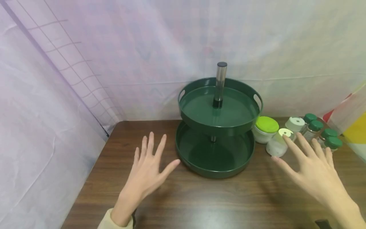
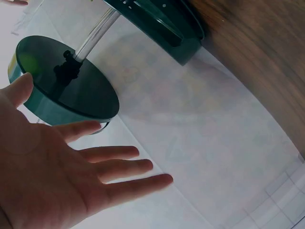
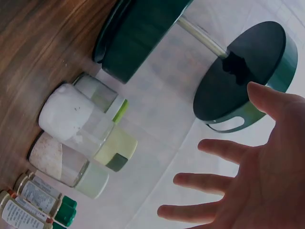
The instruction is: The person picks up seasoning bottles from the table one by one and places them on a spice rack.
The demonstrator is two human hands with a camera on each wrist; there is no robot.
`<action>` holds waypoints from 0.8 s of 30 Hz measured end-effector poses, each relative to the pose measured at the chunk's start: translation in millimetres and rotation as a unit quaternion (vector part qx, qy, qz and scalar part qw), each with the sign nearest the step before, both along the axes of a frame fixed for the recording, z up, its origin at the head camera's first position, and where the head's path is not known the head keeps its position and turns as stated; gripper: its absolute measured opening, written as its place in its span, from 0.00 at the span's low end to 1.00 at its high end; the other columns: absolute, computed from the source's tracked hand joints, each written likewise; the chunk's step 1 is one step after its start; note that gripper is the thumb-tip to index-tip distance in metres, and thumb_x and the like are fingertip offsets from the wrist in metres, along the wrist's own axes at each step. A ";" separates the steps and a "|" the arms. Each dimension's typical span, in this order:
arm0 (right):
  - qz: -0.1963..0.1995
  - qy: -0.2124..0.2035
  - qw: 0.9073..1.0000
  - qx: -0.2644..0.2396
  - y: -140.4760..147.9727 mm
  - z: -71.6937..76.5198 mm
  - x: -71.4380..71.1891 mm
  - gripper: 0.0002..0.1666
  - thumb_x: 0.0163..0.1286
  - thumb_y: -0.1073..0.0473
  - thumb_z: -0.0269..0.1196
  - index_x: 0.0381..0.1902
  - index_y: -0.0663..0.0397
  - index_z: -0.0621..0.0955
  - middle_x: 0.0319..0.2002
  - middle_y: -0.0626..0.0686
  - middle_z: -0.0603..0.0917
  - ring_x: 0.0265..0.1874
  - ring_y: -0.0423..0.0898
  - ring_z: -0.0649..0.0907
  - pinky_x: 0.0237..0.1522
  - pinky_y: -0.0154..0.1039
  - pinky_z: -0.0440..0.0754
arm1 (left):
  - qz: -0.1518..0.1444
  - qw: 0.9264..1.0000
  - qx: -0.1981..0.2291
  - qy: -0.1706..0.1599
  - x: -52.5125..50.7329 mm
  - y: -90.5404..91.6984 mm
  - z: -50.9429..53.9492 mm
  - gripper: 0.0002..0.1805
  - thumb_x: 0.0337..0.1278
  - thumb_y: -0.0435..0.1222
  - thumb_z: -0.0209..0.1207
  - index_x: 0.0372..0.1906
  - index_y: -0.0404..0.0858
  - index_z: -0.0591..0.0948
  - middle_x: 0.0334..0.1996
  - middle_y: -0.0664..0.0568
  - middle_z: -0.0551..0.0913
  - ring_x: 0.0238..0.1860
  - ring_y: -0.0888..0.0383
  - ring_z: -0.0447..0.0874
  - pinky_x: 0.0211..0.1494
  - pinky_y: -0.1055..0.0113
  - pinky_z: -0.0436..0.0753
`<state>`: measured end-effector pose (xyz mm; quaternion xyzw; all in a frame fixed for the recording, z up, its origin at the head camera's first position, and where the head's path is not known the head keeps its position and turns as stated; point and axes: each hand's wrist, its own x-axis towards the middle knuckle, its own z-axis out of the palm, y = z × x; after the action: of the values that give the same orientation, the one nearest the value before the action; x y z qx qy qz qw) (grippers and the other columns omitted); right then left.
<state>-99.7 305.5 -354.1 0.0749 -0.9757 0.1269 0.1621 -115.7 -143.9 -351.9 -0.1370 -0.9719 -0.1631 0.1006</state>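
Note:
A dark green two-tier round tray stand [image 1: 217, 125] with a metal centre post stands on the wooden table; both tiers hold nothing. To its left, my left hand [image 1: 147, 173] hovers with fingers spread, touching nothing. On the other side my right hand [image 1: 314, 171] is held up with straight, spread fingers, in front of the jars. Nearest to it are a clear jar of white granules [image 3: 71, 114] with a pale lid and a second pale-lidded jar [image 3: 62, 162]. A tub with a lime green lid [image 1: 267, 124] sits beside the stand.
Several small spice bottles with green caps [image 1: 315, 126] stand at the table's right. A whitish cloth [image 1: 143, 63] hangs behind the table [image 1: 183, 203] and along its left. Something yellow and red [image 1: 357, 127] shows at the far right edge.

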 end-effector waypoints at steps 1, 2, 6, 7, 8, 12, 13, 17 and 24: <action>-0.003 -0.001 1.000 -0.001 0.8 0.3 -0.2 0.48 0.70 0.35 0.62 0.80 0.46 0.59 0.76 0.70 0.55 0.69 0.79 0.53 0.66 0.76 0.32 | -0.003 1.000 0.006 0.004 -0.5 0.8 0.8 0.48 0.67 0.70 0.45 0.83 0.52 0.46 0.80 0.37 0.40 0.79 0.37 0.36 0.73 0.33 0.48; -0.005 -0.003 1.000 -0.002 1.7 0.5 -0.3 0.49 0.71 0.35 0.62 0.80 0.47 0.58 0.76 0.70 0.55 0.69 0.79 0.53 0.66 0.76 0.31 | -0.006 1.000 0.011 0.010 -0.9 1.6 1.7 0.48 0.67 0.69 0.45 0.83 0.53 0.45 0.80 0.37 0.41 0.79 0.38 0.38 0.73 0.35 0.50; -0.012 -0.014 1.000 -0.009 4.8 1.7 -1.0 0.49 0.72 0.35 0.60 0.81 0.46 0.56 0.76 0.71 0.54 0.69 0.82 0.52 0.65 0.76 0.31 | -0.016 0.999 0.033 0.035 -3.2 4.5 4.5 0.47 0.69 0.67 0.46 0.83 0.54 0.45 0.80 0.38 0.47 0.79 0.39 0.45 0.72 0.37 0.60; -0.015 -0.019 1.000 -0.011 5.2 2.2 -1.4 0.49 0.72 0.35 0.59 0.81 0.46 0.55 0.76 0.71 0.53 0.69 0.82 0.51 0.65 0.76 0.30 | -0.018 0.998 0.039 0.041 -3.8 5.1 5.2 0.46 0.69 0.67 0.46 0.83 0.53 0.45 0.79 0.38 0.48 0.78 0.40 0.47 0.70 0.37 0.62; -0.018 -0.023 0.999 -0.014 5.8 2.7 -1.8 0.49 0.73 0.35 0.59 0.81 0.45 0.54 0.76 0.72 0.52 0.69 0.82 0.50 0.65 0.76 0.29 | -0.019 0.998 0.043 0.047 -4.5 5.6 5.8 0.46 0.70 0.66 0.46 0.83 0.53 0.45 0.79 0.38 0.49 0.78 0.40 0.49 0.69 0.36 0.64; -0.027 -0.029 0.999 -0.019 8.9 5.1 -3.8 0.50 0.73 0.35 0.59 0.82 0.46 0.53 0.76 0.72 0.51 0.70 0.82 0.49 0.65 0.75 0.28 | -0.026 0.996 0.058 0.061 -7.2 7.9 8.0 0.45 0.72 0.63 0.47 0.83 0.52 0.44 0.78 0.38 0.52 0.77 0.39 0.53 0.63 0.36 0.71; -0.029 -0.029 0.999 -0.021 10.1 5.8 -4.2 0.50 0.73 0.35 0.59 0.82 0.47 0.54 0.76 0.72 0.51 0.70 0.81 0.49 0.65 0.75 0.28 | -0.027 0.996 0.060 0.064 -7.8 8.6 8.5 0.45 0.72 0.63 0.47 0.83 0.52 0.43 0.78 0.37 0.52 0.76 0.39 0.54 0.62 0.36 0.72; -0.040 -0.026 0.998 -0.028 16.0 7.7 -6.3 0.50 0.73 0.35 0.59 0.81 0.49 0.54 0.76 0.73 0.51 0.71 0.81 0.48 0.66 0.74 0.28 | -0.032 0.994 0.068 0.078 -10.7 12.2 11.4 0.45 0.72 0.62 0.48 0.83 0.51 0.43 0.77 0.36 0.54 0.72 0.37 0.63 0.54 0.38 0.79; -0.048 -0.003 0.998 -0.032 29.3 7.3 -11.3 0.49 0.73 0.38 0.60 0.80 0.53 0.55 0.74 0.75 0.54 0.71 0.80 0.50 0.66 0.75 0.31 | -0.038 0.992 0.077 0.095 -14.5 19.4 15.0 0.46 0.72 0.61 0.49 0.83 0.51 0.43 0.76 0.35 0.55 0.70 0.35 0.67 0.47 0.37 0.82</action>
<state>-110.9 334.8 -346.8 0.0219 -0.9741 0.1503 0.1674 -130.2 -124.5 -336.9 -0.1810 -0.9365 -0.2271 0.1965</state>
